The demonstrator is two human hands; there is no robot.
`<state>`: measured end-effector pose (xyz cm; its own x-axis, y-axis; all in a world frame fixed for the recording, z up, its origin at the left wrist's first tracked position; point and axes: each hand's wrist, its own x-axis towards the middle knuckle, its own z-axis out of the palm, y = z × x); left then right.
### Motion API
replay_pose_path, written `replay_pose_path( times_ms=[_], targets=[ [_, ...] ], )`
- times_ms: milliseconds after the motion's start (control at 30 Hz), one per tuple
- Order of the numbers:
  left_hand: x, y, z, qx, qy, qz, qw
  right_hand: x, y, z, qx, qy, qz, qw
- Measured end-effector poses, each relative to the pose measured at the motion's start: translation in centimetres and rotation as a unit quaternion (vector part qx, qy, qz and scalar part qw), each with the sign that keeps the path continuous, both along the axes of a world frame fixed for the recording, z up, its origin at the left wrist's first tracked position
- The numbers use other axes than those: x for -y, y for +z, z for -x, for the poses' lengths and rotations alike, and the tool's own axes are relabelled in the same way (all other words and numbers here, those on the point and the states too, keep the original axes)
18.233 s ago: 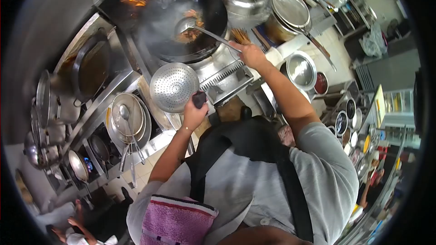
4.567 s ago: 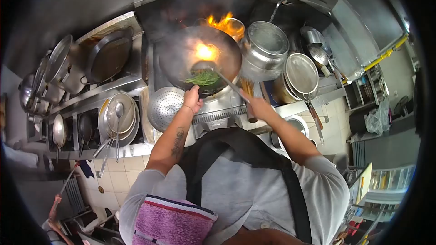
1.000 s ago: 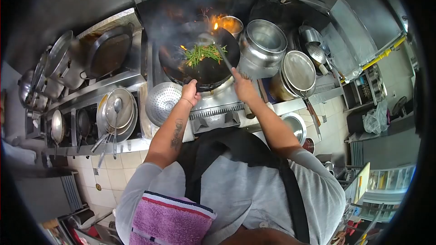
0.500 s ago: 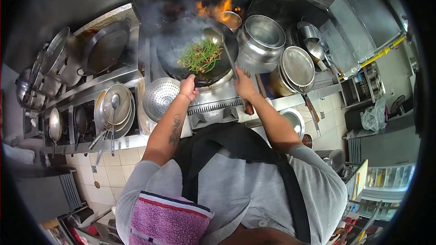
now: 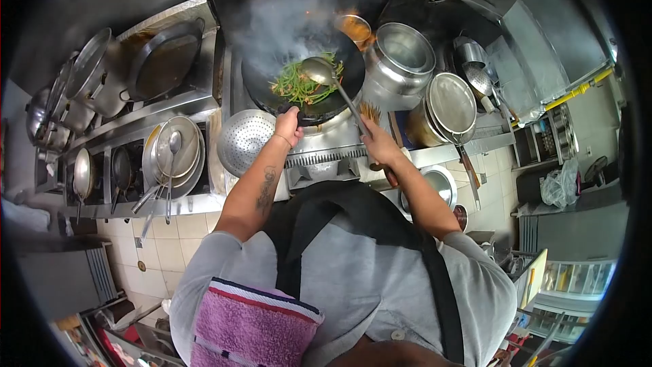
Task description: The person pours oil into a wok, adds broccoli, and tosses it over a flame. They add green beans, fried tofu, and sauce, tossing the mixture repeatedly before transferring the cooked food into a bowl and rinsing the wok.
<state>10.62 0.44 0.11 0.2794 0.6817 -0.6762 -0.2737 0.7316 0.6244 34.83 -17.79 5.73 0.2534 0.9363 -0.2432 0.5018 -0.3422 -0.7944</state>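
A dark wok [image 5: 255, 87] sits on the burner in front of me, with green beans [image 5: 288, 83] and small brownish bits in it. My left hand [image 5: 288, 128] is closed on the wok's near edge; its grip hides whether there is a handle there. My right hand [image 5: 382, 145] is wrapped around the long handle of a metal ladle [image 5: 318, 70]. The ladle's bowl rests over the beans, apparently touching them. Smoke rises from the far left side of the wok.
A perforated strainer [image 5: 239, 144] lies left of the wok. To the right stand a large metal pot [image 5: 401, 68] and a sieve [image 5: 454, 102] over a container. Behind the wok is a small pan [image 5: 354, 29] with an orange glow. Pans and ladles [image 5: 175, 144] are stacked at left.
The ladle's bowl has come from the wok's far side toward me, onto the beans. My right hand has shifted slightly right and down. The tall flames behind the wok have died to a faint glow.
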Motion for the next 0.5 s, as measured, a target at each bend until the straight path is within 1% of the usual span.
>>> replay_pose_path(
  times_ms=[33,67,100,133,167,200,233,267,300,333,400,433,500],
  targets=[
    [-0.1,-0.1,0.0,0.002,-0.003,0.001,1.000,-0.7,-0.7,-0.1,0.094,0.079,-0.133,0.984],
    [-0.1,-0.2,0.1,0.002,-0.007,0.003,1.000,-1.2,-1.4,-0.1,0.183,0.153,-0.261,0.935],
    [0.1,-0.3,0.2,-0.001,-0.010,0.005,1.000,-1.6,0.1,1.0,0.181,0.149,-0.259,0.937],
    [0.1,-0.2,0.1,-0.004,-0.003,0.011,1.000,-2.1,3.5,2.7,0.014,0.130,-0.069,0.989],
    [0.0,-0.1,0.0,-0.005,0.005,0.017,1.000,-2.6,5.3,3.5,-0.156,0.103,0.124,0.975],
    [-0.3,-0.1,-0.1,-0.005,0.003,0.016,1.000,-3.3,3.7,2.7,-0.155,0.102,0.122,0.975],
    [-0.3,-0.4,0.0,0.002,-0.001,0.007,1.000,-3.9,0.7,2.0,-0.025,0.113,0.041,0.992],
    [-0.1,-0.6,0.2,0.008,-0.005,0.000,1.000,-3.9,-1.1,1.5,0.106,0.122,-0.039,0.986],
    [-0.1,-0.6,0.2,0.009,-0.004,-0.001,1.000,-3.2,-0.5,1.2,0.099,0.093,-0.096,0.986],
    [-0.2,-0.3,0.0,0.010,-0.002,-0.004,1.000,-2.8,-0.5,0.9,0.101,0.096,-0.098,0.985],
    [0.2,-0.3,0.3,0.010,0.002,0.001,1.000,-0.9,-1.1,0.9,0.122,0.001,-0.099,0.988],
    [0.2,-0.4,0.3,0.008,0.007,0.003,1.000,0.0,-1.2,0.5,0.122,0.003,-0.096,0.988],
    [-0.2,-0.8,0.0,0.001,0.004,0.004,1.000,1.4,-1.2,-0.8,0.143,0.065,-0.140,0.978]
  ],
)
